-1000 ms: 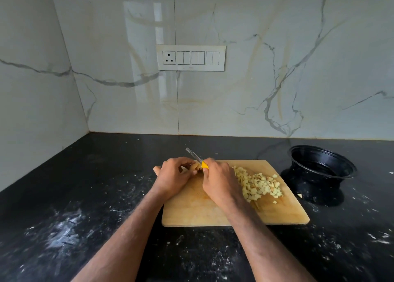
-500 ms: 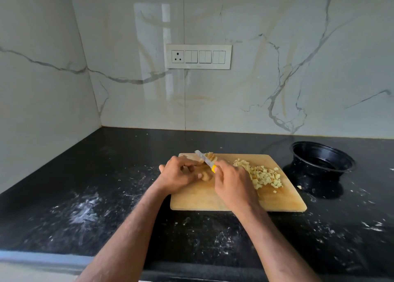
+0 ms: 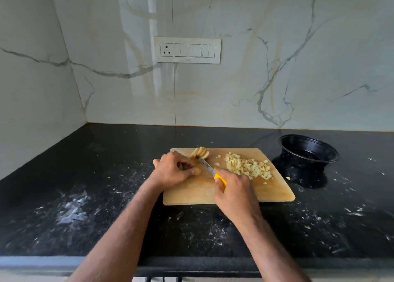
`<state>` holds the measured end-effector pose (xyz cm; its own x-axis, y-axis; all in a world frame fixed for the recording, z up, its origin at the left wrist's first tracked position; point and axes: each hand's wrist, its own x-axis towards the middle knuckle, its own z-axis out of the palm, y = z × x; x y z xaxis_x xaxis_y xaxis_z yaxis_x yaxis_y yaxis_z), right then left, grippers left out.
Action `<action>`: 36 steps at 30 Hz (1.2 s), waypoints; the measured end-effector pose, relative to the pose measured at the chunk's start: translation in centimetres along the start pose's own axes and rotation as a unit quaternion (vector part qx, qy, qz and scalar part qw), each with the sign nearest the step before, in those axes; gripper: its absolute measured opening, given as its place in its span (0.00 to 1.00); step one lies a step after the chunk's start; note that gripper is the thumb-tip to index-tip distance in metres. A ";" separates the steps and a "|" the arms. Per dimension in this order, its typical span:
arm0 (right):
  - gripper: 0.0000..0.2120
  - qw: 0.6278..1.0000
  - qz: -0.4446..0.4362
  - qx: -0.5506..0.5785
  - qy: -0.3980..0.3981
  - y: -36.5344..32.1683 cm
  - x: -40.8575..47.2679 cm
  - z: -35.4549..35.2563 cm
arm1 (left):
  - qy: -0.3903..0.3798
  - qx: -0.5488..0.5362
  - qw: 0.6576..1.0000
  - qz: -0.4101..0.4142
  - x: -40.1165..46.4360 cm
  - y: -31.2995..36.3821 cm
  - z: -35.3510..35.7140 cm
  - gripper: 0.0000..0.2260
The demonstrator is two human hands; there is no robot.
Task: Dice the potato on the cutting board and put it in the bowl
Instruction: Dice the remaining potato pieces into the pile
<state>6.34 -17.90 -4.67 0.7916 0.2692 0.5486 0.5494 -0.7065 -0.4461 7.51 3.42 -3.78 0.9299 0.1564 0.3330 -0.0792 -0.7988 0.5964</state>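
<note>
head view: right hand [image 3: 235, 193] gripping yellow-handled knife [image 3: 212, 172], blade angled toward potato slices [image 3: 200, 152] at the cutting board [image 3: 275, 188] far edge. left hand [image 3: 173, 171] fingers curled on a potato piece [image 3: 197, 171]. diced pile [image 3: 248, 166] mid-board, black bowl [image 3: 309, 151] to the right, apart.

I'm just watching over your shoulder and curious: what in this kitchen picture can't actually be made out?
- Head view: what the left hand grips is mostly covered by its curled fingers; only a pale bit shows.
- Most of the knife handle is hidden inside the right hand.
- The bottom of the black bowl is too dark to tell whether anything lies inside.
- The switch panel markings are too small to read.
</note>
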 end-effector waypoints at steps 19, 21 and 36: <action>0.18 0.999 -0.005 -0.032 -0.023 -0.2 -0.1 0.1 | 0.038 0.030 0.997 0.058 0.2 -0.1 1.1 0.06; 0.19 0.999 -0.004 -0.033 -0.028 -0.3 -0.3 0.1 | 0.036 0.032 0.997 0.055 0.1 0.0 1.1 0.06; 0.20 0.998 0.024 -0.014 -0.054 0.1 -0.1 0.1 | 0.039 0.028 0.998 0.038 -0.2 0.4 1.1 0.07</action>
<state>6.37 -17.98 -4.83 0.8420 0.3019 0.4472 0.5035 -0.7375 -0.4502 7.70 2.42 -4.44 0.8912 0.1371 0.4324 -0.1256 -0.8414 0.5256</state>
